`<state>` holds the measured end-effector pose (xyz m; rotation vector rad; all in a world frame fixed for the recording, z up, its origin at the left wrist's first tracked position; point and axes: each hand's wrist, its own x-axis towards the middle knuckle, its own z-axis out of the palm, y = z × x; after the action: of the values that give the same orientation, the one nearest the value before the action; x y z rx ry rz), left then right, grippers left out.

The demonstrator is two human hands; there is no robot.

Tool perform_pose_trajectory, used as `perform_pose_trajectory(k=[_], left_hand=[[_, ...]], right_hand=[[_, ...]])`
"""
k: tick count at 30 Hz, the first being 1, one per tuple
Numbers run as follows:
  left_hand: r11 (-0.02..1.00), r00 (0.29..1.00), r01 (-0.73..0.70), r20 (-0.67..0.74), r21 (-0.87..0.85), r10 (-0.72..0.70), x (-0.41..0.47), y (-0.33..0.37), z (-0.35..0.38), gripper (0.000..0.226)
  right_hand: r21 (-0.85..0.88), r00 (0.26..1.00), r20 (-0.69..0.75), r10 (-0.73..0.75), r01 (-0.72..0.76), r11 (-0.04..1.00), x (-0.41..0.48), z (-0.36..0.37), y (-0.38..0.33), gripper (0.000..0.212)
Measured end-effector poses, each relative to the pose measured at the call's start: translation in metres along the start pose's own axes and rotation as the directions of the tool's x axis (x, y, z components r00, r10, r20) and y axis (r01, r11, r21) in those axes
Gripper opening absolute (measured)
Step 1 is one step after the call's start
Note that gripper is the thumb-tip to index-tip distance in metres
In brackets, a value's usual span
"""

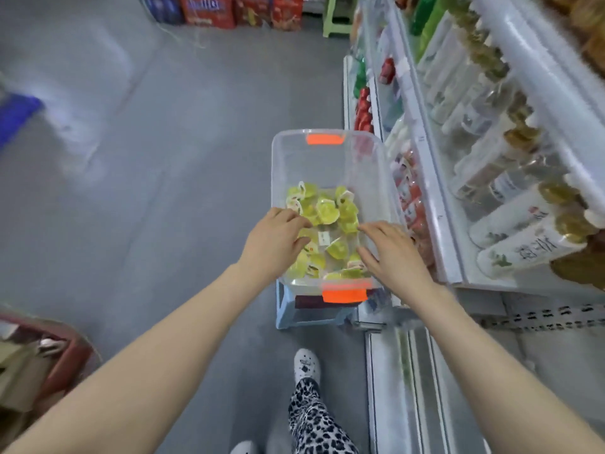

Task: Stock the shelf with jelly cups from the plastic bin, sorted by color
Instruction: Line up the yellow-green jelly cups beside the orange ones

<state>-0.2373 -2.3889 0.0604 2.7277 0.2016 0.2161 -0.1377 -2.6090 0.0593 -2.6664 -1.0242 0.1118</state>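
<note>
Starting nearest: the stool [284, 311] is carrying the plastic bin [277, 165]. The bin's long axis is running straight away from the person, alongside the edge of the shelf [440, 224]. Both hands are sitting over the near half, right where the jelly cups [327, 213] are lying, all yellow-green and heaped loose on the bin floor. The left hand [273, 245] is bending its fingers down into the left side of the pile. Whether that grip is holding a cup, I cannot tell, because blur is hiding the fingertips. The right hand [394, 255] is showing a spread grip, thumb wide and fingers straight over the right side, pinching nothing. So the cups are lying directly under and between the two hands. Further out, the far half of the bin is showing bare floor. The shelf is standing to the bin's right, so I'm judging the right hand the nearer one for the carry across, towards the tier where the red cups [414, 199] are sitting.
</note>
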Motion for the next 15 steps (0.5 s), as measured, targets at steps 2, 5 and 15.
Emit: perform_pose_trajectory(k=[2,5,15], left_hand=[[0.999,0.999,0.050,0.008,-0.003,-0.050,0.020,-0.009,0.011,0.026],[0.998,0.997,0.069,0.027,-0.001,-0.069,0.049,-0.021,0.026,0.027],[0.998,1.000,-0.010,0.017,0.063,0.009,0.124,-0.048,0.060,0.025]], right_hand=[[0.043,0.997,0.072,-0.007,0.004,0.999,0.032,0.013,0.012,0.041],[0.044,0.983,0.182,-0.005,-0.004,0.999,0.077,0.034,0.026,0.044],[-0.169,0.879,0.442,0.177,-0.112,0.979,0.186,0.122,0.047,0.035]])
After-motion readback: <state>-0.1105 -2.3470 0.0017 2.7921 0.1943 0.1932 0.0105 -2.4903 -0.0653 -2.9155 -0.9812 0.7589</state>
